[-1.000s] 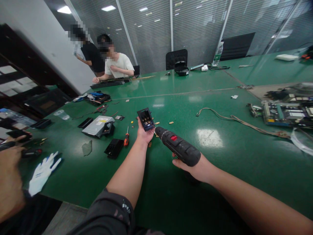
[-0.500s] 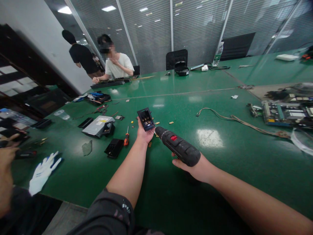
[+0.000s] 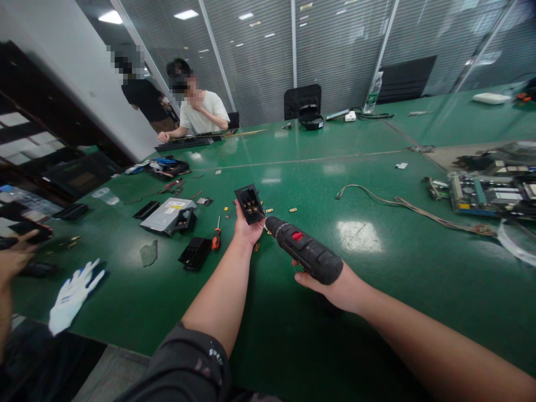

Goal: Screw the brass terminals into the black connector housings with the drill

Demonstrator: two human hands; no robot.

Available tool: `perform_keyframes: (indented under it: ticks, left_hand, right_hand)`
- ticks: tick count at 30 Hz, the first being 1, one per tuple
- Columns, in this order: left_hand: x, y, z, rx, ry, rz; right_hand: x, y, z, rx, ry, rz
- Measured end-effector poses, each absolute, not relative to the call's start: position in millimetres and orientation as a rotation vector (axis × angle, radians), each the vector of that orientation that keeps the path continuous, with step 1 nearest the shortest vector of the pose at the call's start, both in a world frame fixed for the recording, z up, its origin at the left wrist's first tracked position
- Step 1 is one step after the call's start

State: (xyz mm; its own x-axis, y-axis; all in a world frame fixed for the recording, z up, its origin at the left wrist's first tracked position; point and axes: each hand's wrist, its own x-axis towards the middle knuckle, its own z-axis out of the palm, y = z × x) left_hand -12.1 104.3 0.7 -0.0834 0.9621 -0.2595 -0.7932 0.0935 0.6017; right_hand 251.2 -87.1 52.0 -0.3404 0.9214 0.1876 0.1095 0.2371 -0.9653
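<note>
My left hand (image 3: 247,229) holds up a small black plastic housing (image 3: 250,204) with metal contacts set in its open face. My right hand (image 3: 324,282) grips a black cordless drill (image 3: 304,250) with a red button on top, held level across the green table. The drill's nose points at the housing's lower corner and ends very close to it. I cannot tell whether they touch, and no bit is clearly visible at this size.
Near my hands lie a red-handled screwdriver (image 3: 216,234), a black plastic block (image 3: 195,253), a grey optical drive (image 3: 167,216) and small brass pieces. A white glove (image 3: 73,296) lies to the left, beside a co-worker's hand (image 3: 14,258). A circuit board (image 3: 488,192) and cable (image 3: 412,212) lie right.
The black housing has tilted slightly in my left hand, showing its metal contacts more clearly. The co-worker's hand has drawn back toward the left edge. The drill has barely moved.
</note>
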Motion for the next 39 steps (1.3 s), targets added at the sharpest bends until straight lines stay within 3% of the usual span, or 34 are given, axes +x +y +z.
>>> perform_keyframes:
  ticks: [39]
  left_hand:
    - [-12.9,107.1,-4.0,0.306,0.71,1.483]
  right_hand:
    - [252.0,-85.3,46.5,-0.944,-1.739,1.1]
